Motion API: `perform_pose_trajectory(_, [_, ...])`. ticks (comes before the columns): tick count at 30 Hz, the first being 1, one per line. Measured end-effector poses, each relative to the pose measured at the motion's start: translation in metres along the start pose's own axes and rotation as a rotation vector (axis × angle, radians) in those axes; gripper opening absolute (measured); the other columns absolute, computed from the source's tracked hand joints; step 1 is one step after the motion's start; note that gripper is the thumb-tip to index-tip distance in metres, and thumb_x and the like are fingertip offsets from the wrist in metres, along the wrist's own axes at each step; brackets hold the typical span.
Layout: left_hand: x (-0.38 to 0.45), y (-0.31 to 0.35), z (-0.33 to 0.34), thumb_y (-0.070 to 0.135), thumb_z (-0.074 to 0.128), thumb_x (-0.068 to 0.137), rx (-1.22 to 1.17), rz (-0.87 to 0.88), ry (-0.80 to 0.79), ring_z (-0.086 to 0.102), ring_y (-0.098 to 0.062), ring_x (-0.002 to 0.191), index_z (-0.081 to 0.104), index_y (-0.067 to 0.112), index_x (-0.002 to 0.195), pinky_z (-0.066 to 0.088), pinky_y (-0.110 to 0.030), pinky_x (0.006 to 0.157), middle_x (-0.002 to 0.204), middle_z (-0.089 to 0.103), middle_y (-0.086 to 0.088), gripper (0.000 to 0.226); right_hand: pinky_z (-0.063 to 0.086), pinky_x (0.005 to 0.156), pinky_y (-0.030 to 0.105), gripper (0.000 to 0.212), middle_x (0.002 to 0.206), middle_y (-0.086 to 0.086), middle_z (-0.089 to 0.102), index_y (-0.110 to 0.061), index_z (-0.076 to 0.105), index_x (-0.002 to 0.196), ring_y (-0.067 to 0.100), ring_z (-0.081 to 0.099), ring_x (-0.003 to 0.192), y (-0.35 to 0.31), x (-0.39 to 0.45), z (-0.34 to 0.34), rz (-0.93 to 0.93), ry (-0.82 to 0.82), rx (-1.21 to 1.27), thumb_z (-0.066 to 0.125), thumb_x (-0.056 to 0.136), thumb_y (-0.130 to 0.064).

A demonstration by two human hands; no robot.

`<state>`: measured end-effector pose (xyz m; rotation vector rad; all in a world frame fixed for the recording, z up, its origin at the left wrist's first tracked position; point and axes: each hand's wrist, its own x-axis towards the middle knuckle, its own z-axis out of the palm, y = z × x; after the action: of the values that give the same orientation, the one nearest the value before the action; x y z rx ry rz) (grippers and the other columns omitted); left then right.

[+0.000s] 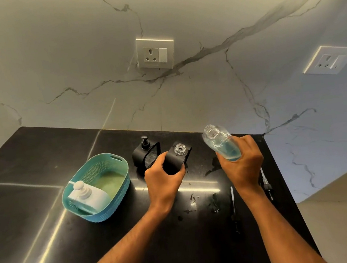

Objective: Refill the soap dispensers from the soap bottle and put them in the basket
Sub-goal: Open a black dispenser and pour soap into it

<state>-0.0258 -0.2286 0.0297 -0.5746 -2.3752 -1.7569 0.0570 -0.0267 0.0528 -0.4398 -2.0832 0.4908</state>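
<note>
Hands grip: left [164,175] an uncapped black dispenser [176,159], right [242,162] a clear, blue-filled soap bottle [221,142].

The black table [51,242] lies bare across the lower left of the frame, giving wide passage toward the teal basket [116,170]. Inside the basket, a white dispenser [87,197] fills the near end; the far end is open. Just right of the basket, the capped black dispenser [146,154] stands touching or nearly touching the open black dispenser [178,156], leaving no gap between them. In the lower right, two pump tubes [232,198] [265,181] lie on the table, with wet patches [214,202] between the forearms. The marble wall [75,77] closes the far edge.
</note>
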Motion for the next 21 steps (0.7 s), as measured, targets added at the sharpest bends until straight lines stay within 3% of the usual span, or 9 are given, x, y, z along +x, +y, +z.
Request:
perform_pose_trajectory(5, [-0.005, 0.006, -0.011, 0.018, 0.086, 0.077, 0.019, 0.065, 0.035, 0.065, 0.009, 0.083, 0.069, 0.023, 0.111, 0.056, -0.015, 0.070, 0.086, 0.062, 0.025, 0.038, 0.054, 0.068, 0.033, 0.046, 0.099, 0.006, 0.063, -0.004, 0.070, 0.109, 0.018, 0.059, 0.085, -0.015, -0.012, -0.005, -0.055, -0.050, -0.120, 0.091, 0.072, -0.023])
perform_pose_trajectory(9, [-0.012, 0.005, -0.018, 0.021, 0.086, 0.077, 0.057, 0.126, 0.061, 0.066, -0.001, 0.085, 0.067, 0.022, 0.120, 0.060, -0.031, 0.078, 0.097, 0.065, 0.022, 0.047, 0.051, 0.070, 0.031, 0.049, 0.101, 0.008, 0.063, -0.004, 0.070, 0.113, 0.019, 0.057, 0.089, -0.025, -0.017, -0.005, -0.105, -0.079, -0.221, 0.090, 0.071, -0.020])
perform_pose_trajectory(15, [-0.016, 0.000, -0.022, 0.025, 0.090, 0.074, 0.157, 0.138, 0.095, 0.065, -0.016, 0.089, 0.066, 0.012, 0.130, 0.060, -0.040, 0.078, 0.108, 0.075, -0.001, 0.062, 0.041, 0.074, 0.023, 0.051, 0.101, 0.011, 0.064, -0.002, 0.069, 0.113, 0.023, 0.057, 0.088, -0.040, -0.020, -0.005, -0.166, -0.095, -0.310, 0.085, 0.071, -0.025])
perform_pose_trajectory(21, [-0.019, 0.008, -0.025, 0.021, 0.090, 0.073, 0.169, 0.170, 0.113, 0.063, -0.012, 0.086, 0.066, 0.013, 0.127, 0.060, -0.043, 0.074, 0.103, 0.075, 0.000, 0.059, 0.038, 0.074, 0.024, 0.054, 0.101, 0.011, 0.064, -0.003, 0.069, 0.112, 0.023, 0.056, 0.087, -0.045, -0.020, -0.005, -0.194, -0.119, -0.369, 0.091, 0.066, -0.021])
